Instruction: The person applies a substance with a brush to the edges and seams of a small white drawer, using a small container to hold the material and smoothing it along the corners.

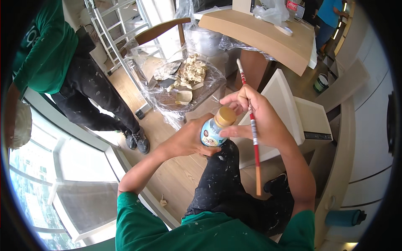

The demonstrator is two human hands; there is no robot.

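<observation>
My left hand [187,136] is wrapped round a small bottle [210,134] with a light blue label, tilted above my knee. Its gold cap [225,116] is on the neck. Beside it is my right hand [264,119], thumb and fingers spread around the cap side; whether they touch the cap I cannot tell. A long thin stick [256,148], red with white bands and a bare wood-coloured lower end, is held in that same right hand, running roughly upright past the knuckles.
A plastic-wrapped chair [184,104] holds crumpled masking scraps [193,71]. Behind it stand a metal stepladder [113,37] and a cardboard-covered table [259,35]. A white panel [272,108] leans at right. A person in green [58,54] stands at left. A teal flask [343,218] lies lower right.
</observation>
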